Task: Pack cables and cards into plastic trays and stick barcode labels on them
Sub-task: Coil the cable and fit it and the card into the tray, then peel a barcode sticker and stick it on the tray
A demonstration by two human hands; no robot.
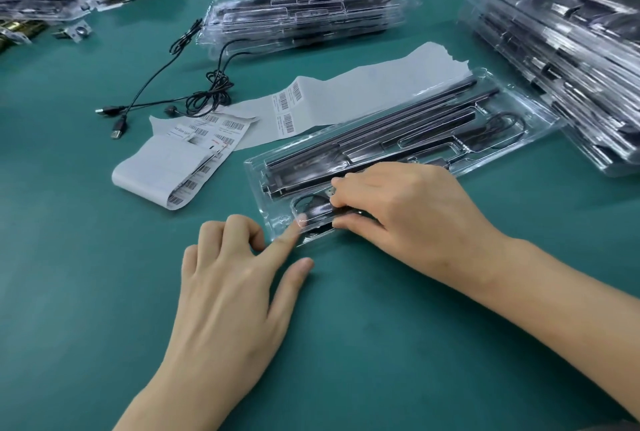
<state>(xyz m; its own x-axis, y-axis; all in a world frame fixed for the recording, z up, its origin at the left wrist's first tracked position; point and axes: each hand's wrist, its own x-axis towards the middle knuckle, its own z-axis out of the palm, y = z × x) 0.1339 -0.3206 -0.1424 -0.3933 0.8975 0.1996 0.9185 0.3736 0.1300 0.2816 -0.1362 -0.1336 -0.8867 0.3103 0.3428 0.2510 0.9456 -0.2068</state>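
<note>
1. Teal-green table (381, 344), seen from above by a person seated at it, both bare hands in front.
2. One clear plastic tray (540, 119) lies slantwise at the centre. Long black strips (381, 126) fill its upper channels, and a coiled cable (498, 127) sits in a pocket at its far end.
3. The right hand (408, 209) rests on the tray's near end, its fingers curled and clamped on a dark piece (317, 211) in the rounded near pocket. Whether that piece is a cable bundle or a card cannot be told.
4. The left hand (228, 292) lies just beside the tray. Its index finger (300, 221) is straight and presses the same pocket, the other fingers are folded under holding nothing, and the thumb rests on the table.
5. A curling paper strip of barcode labels (194, 150) lies left of the tray, touching neither hand. Much of its backing looks bare.
6. Loose cables (207, 95) sprawl further left, unpacked.
7. Two stacks of filled trays stand behind, one at centre (304, 11) and a taller one at right (561, 50).
8. Judged progress: many trays are done. This one is nearly packed, with the last piece being seated. No label shows on it, so labelling seems left to do, and the loose cables suggest more trays to come.
</note>
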